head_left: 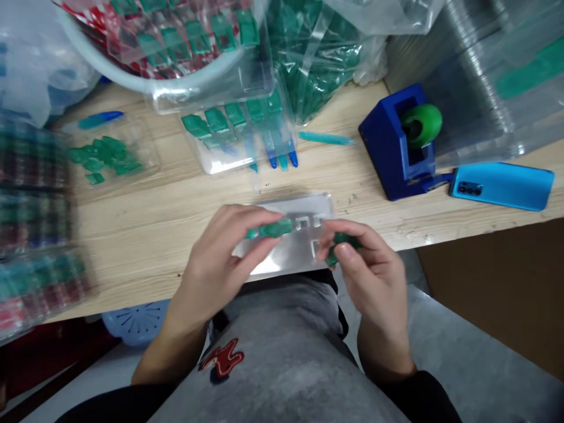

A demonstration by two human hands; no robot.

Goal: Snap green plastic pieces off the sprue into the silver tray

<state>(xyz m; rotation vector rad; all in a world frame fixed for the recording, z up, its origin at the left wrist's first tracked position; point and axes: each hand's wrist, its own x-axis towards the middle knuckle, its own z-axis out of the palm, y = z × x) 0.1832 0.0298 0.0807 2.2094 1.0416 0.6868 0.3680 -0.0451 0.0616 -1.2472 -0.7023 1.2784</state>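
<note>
My left hand (pixel 227 255) pinches a small green translucent piece (pixel 277 228) between thumb and fingers, over the near edge of the table. To its right, my right hand (pixel 370 264) is closed round a darker green piece (pixel 342 245), partly hidden by the fingers. Beneath both hands lies a clear plastic tray (pixel 291 255) with small square moulded shapes in it. Beyond the hands, a clear tray (pixel 215 161) carries a row of green blocks (pixel 237 114) and several blue and teal pointed sticks. Blur hides the exact shape of the held pieces.
A white basin (pixel 118 73) of packed trays stands at the back left, beside a bag of green pieces (pixel 308 64). Loose green pieces (pixel 106 155) lie in a box at left, near stacked filled packs (pixel 35 211). A blue tape dispenser (pixel 392 147) and phone (pixel 506 187) sit right.
</note>
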